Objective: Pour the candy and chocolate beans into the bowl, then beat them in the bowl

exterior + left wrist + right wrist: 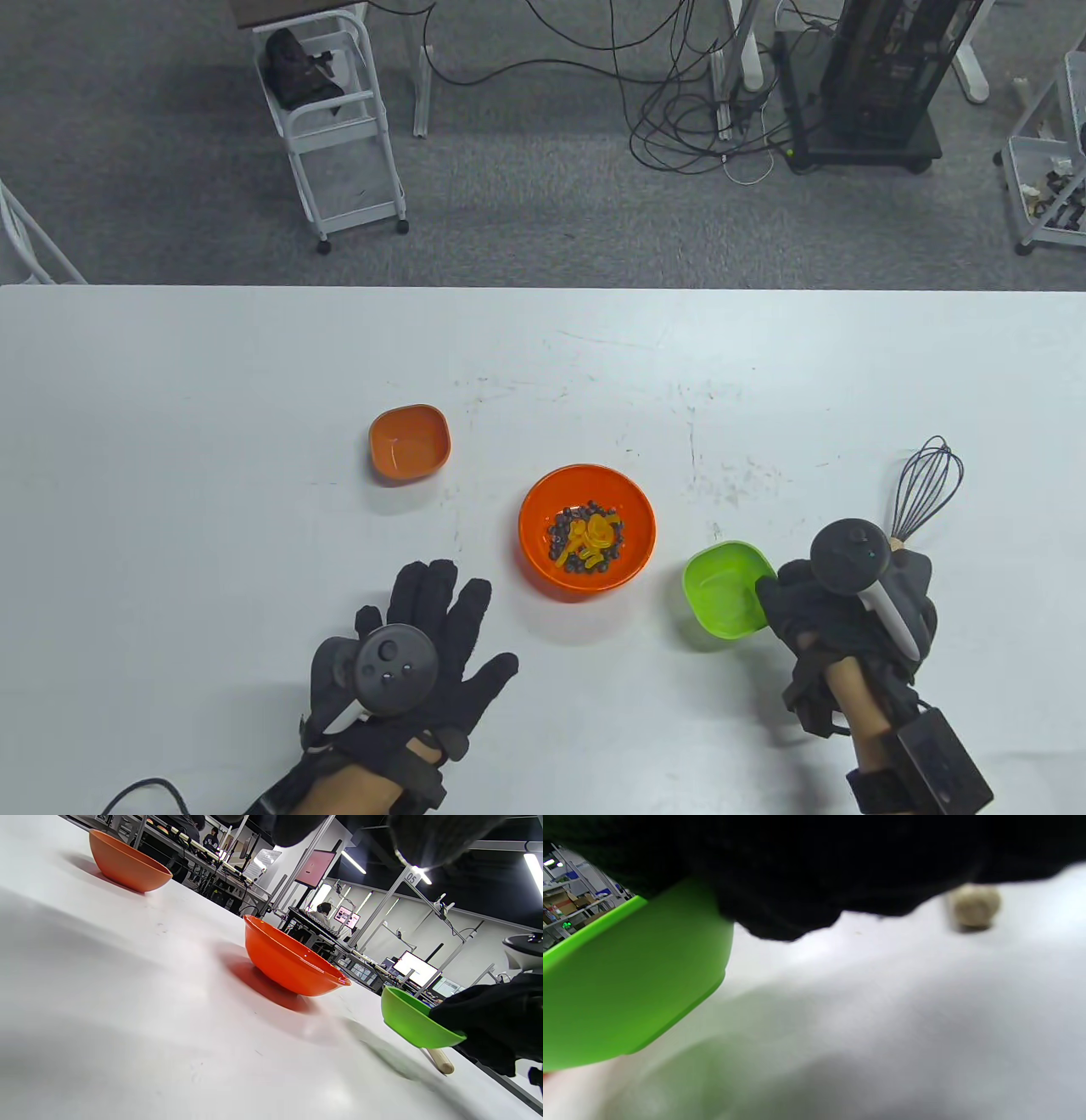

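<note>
A round orange bowl [587, 531] sits mid-table and holds yellow candy [598, 533] mixed with dark chocolate beans [562, 530]. My right hand [814, 603] grips the right rim of a small green bowl [725, 588], which hangs tilted just above the table in the left wrist view [413, 1020]. That bowl looks empty. A wire whisk [925, 491] lies behind my right hand; its wooden handle end [441, 1062] shows under the green bowl. My left hand [433, 632] is spread flat and open over the table, left of the orange bowl. A small empty orange bowl [409, 441] stands at the far left.
The white table [212, 509] ends at its far edge against grey carpet. A white cart [335, 127], cables and a black equipment rack [865, 85] stand on the floor beyond it.
</note>
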A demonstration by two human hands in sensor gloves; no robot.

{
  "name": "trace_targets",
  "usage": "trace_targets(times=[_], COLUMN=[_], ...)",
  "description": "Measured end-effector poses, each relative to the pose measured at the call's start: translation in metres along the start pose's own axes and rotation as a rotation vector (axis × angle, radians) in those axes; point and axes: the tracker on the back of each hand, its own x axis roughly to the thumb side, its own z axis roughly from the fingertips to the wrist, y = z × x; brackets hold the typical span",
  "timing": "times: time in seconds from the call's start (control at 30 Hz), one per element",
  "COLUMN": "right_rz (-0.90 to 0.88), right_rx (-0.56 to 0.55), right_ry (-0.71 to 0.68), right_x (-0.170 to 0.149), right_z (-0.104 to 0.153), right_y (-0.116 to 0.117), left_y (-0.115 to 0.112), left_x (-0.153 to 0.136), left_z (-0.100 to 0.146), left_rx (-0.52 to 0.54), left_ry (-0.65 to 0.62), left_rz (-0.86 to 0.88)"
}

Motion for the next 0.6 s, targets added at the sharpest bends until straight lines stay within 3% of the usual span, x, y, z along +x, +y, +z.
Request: trace_targets(times=[0.6], right_rz=[0.042], right_rx=[0.105], right_ry=[0.013], right_x=[-0.013], right_z=[0.0], right_y=[0.024], left_y=[-0.005], left_x=[0.003], left_z=[0.002], left_rx=[-0.031], left_ry=[-0.002], left_rz=[0.0])
